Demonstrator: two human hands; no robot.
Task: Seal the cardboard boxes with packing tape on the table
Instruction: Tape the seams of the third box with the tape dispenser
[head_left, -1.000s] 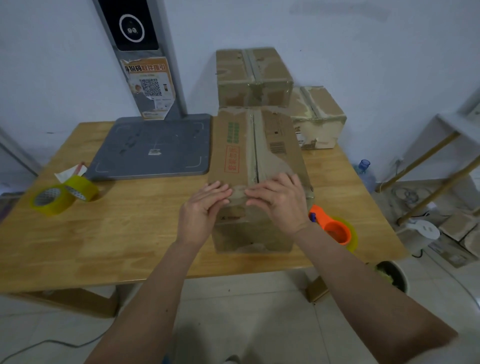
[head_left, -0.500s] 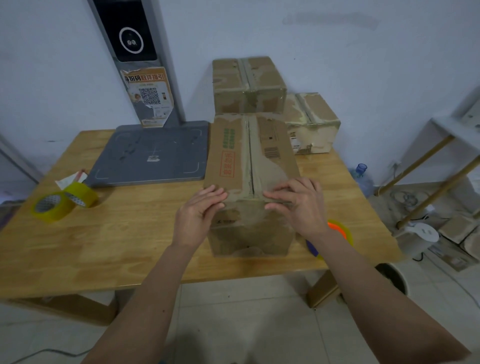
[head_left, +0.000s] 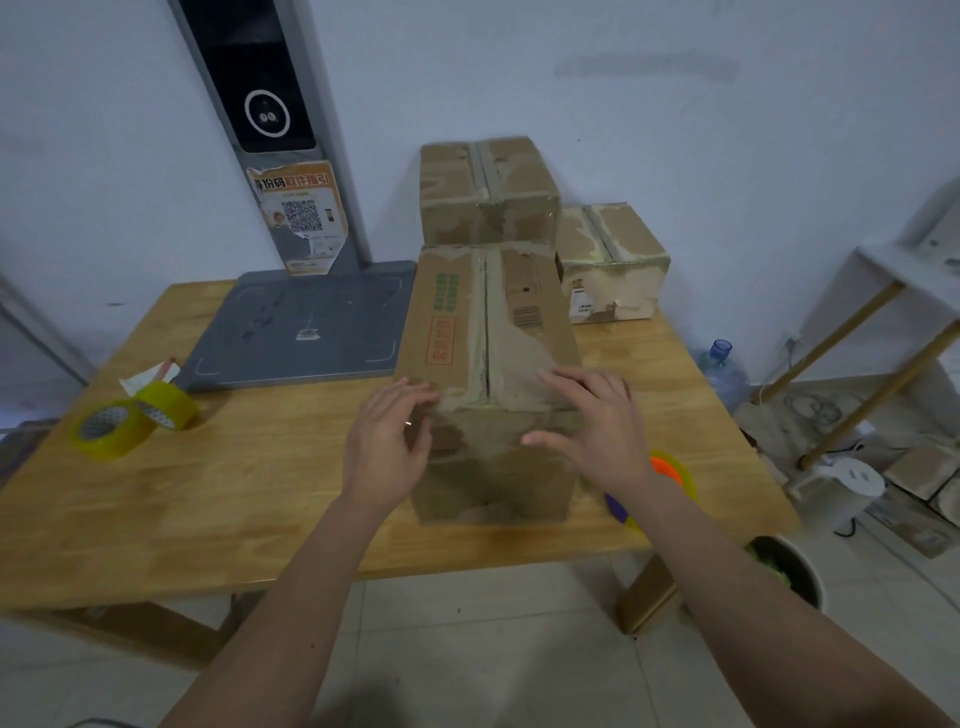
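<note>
Brown corrugated cardboard fills the centre of the view: a long rectangular cardboard box (head_left: 488, 374) lies on the pale wooden tabletop (head_left: 249, 499), its near end close to the front edge. Two bare forearms reach in from below. The left hand (head_left: 387, 447) rests against the box's near left corner with loosely curled fingers, and the right hand (head_left: 597, 426) lies flat on the near right top, fingers spread; neither grip is clenched or holding anything, both simply press on the clear packing tape that runs along the top seam and down the near face. Just right of the box, partly hidden by the right wrist, sits an orange tape dispenser (head_left: 670, 467). At the left of the tabletop are two yellowish rolls of clear tape (head_left: 130, 421), well apart from the box, and beyond them a flat grey platform (head_left: 301, 322). Farther back, two smaller taped cardboard boxes (head_left: 540, 218) stand against the white wall. The likely risk: uneven pressing could trap wrinkles, leaving the tape end loose, and a hard push could slide the box.
</note>
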